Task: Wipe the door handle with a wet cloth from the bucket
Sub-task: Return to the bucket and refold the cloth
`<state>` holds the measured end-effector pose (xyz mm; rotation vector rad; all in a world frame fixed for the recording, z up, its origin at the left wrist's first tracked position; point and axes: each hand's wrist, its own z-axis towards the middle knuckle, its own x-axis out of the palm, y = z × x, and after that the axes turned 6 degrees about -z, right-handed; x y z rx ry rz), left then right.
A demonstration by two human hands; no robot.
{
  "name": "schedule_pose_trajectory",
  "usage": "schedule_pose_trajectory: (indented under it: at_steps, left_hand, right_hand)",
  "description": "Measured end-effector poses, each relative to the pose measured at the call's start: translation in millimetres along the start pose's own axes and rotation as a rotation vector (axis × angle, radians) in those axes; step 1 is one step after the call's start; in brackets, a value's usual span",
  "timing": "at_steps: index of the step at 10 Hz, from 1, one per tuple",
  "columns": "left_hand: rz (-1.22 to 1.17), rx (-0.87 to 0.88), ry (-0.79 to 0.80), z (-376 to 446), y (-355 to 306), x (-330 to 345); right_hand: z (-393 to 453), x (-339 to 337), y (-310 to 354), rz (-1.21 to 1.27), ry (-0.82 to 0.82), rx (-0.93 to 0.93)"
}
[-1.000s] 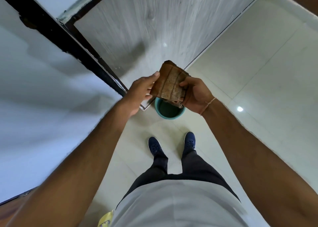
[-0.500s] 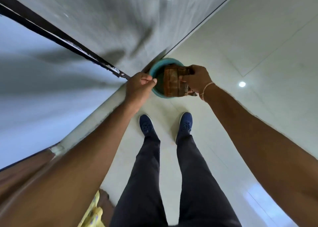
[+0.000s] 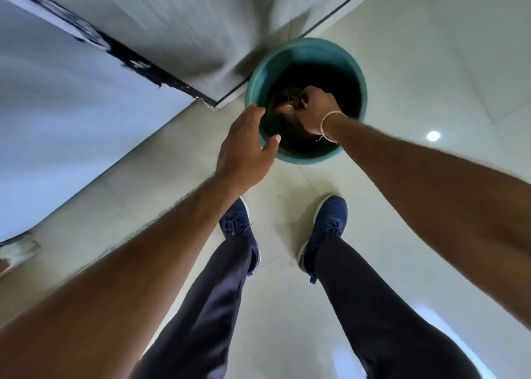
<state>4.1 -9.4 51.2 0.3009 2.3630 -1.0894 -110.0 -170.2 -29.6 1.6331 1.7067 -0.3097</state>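
Right hand (image 3: 314, 110) grips the cloth (image 3: 287, 111) inside the bucket (image 3: 304, 49); left hand (image 3: 244, 146) open, empty; unwrung, it may drip onto the floor (image 3: 431, 62).

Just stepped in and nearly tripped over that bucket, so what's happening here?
A person is bending over a teal bucket that stands on the tiled floor by the bottom corner of a door. The right hand is down inside the bucket with its grip closed on a brown cloth. The left hand is open and empty, at the bucket's near rim. Whether there is water inside is too dark to tell. No door handle is in view, so no wiping is under way.
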Motion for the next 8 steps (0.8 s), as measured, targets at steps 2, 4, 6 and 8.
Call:
schedule_pose_trajectory:
  at_steps: [2, 4, 6, 8]
  left_hand:
    - [0.09, 0.086, 0.04, 28, 33, 28]
    - [0.097, 0.097, 0.025, 33, 41, 31]
    - [0.214, 0.074, 0.114, 26, 15, 12]
    - [0.194, 0.134, 0.075, -6, -57, -46]
  right_hand:
    - [87, 62, -19, -0.162, 0.162, 0.013]
    - [114, 83, -28, -0.275, 0.128, -0.036]
    - [48, 40, -12, -0.323, -0.004, -0.112]
    - [-60, -41, 20, -0.184, -0.122, -0.195]
